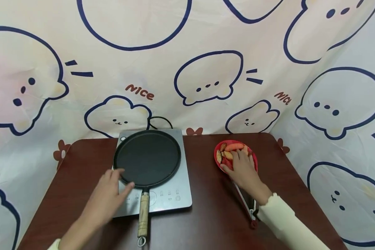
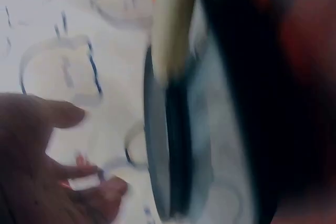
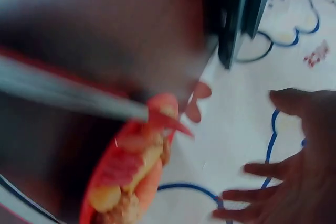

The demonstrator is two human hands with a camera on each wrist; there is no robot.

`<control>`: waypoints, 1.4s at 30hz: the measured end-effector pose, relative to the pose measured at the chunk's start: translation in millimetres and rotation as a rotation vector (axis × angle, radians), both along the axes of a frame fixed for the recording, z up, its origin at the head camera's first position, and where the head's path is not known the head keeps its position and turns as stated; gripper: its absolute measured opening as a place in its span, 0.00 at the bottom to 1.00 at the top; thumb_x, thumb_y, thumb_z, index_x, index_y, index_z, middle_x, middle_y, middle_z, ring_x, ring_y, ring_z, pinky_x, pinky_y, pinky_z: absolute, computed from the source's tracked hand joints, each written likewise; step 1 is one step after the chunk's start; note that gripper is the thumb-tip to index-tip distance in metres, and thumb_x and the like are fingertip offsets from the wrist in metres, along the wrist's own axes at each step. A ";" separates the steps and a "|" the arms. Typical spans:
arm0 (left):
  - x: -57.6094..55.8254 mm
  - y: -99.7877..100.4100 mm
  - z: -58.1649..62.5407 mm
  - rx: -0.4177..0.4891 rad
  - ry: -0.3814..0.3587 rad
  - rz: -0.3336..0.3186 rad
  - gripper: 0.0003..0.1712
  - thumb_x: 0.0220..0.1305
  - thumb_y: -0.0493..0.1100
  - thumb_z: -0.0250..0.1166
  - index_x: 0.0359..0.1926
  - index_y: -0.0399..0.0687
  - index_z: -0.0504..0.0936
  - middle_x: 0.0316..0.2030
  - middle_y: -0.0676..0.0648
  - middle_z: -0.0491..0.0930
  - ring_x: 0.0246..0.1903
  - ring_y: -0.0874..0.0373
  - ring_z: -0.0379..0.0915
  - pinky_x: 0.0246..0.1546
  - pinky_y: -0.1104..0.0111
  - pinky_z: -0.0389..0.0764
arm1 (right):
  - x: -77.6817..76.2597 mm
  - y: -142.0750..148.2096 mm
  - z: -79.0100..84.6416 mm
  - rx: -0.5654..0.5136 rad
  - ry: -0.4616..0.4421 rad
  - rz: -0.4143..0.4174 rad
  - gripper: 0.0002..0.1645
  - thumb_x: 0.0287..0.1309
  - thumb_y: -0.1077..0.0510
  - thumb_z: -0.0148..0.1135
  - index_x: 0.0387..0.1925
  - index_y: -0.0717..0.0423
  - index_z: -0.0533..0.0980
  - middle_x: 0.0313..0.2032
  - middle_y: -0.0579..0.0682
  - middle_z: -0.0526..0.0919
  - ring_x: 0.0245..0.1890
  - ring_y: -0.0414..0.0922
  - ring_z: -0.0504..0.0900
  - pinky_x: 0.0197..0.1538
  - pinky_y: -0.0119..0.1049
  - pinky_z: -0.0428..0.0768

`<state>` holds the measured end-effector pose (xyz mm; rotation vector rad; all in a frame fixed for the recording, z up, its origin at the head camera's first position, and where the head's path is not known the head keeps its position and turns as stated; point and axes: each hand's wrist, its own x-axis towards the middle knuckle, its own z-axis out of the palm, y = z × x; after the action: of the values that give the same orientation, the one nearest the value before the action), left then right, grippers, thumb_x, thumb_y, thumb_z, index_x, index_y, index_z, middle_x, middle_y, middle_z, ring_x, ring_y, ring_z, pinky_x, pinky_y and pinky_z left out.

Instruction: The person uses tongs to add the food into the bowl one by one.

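My left hand point(image 1: 107, 192) hovers at the lower left edge of a round black flat pan point(image 1: 147, 156), thumb and fingers apart and nothing between them. The pan's wooden handle point(image 1: 143, 215) points toward me. Over a red plate point(image 1: 216, 145) at the right, my right hand point(image 1: 245, 172) reaches with fingers spread, covering part of the food. On the plate lie a sausage point(image 1: 234, 147) and several browned wedge-like pieces point(image 1: 218, 156). Tongs point(image 1: 244, 199) with red tips point(image 3: 168, 121) lie beneath the right hand and forearm, their tips over the plate.
The pan sits on a silver induction cooker point(image 1: 184, 194) with touch marks along its front. A black cord point(image 1: 162, 118) loops behind it. Both stand on a dark brown table point(image 1: 206, 215). A cartoon-printed cloth point(image 1: 206, 114) hangs around the back and sides.
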<state>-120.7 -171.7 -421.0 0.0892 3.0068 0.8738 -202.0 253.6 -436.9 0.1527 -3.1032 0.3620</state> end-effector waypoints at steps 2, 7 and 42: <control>18.6 16.5 -2.9 0.001 -0.056 0.007 0.38 0.70 0.54 0.66 0.65 0.26 0.68 0.55 0.30 0.74 0.53 0.38 0.74 0.51 0.44 0.78 | 17.1 -0.6 -5.8 0.034 -0.047 -0.051 0.52 0.62 0.35 0.66 0.70 0.70 0.62 0.67 0.72 0.67 0.69 0.70 0.64 0.70 0.72 0.60; 43.0 49.7 -12.8 -0.015 -0.064 0.007 0.40 0.62 0.51 0.74 0.57 0.20 0.71 0.46 0.31 0.75 0.45 0.40 0.75 0.49 0.47 0.77 | 43.9 3.2 -16.5 0.108 -0.167 -0.206 0.64 0.57 0.31 0.68 0.72 0.75 0.53 0.63 0.79 0.64 0.64 0.77 0.65 0.60 0.73 0.71; 45.4 72.1 -27.7 -0.084 -0.059 -0.018 0.20 0.60 0.38 0.73 0.37 0.22 0.76 0.27 0.38 0.73 0.28 0.49 0.73 0.32 0.51 0.79 | 55.8 42.8 -31.9 -0.009 -0.229 -0.375 0.63 0.43 0.43 0.83 0.64 0.80 0.59 0.54 0.76 0.72 0.51 0.69 0.76 0.52 0.65 0.81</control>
<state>-75.3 -99.6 -448.7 0.0876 2.9784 0.7345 -146.1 296.4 -468.8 -0.4984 -3.2477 0.4038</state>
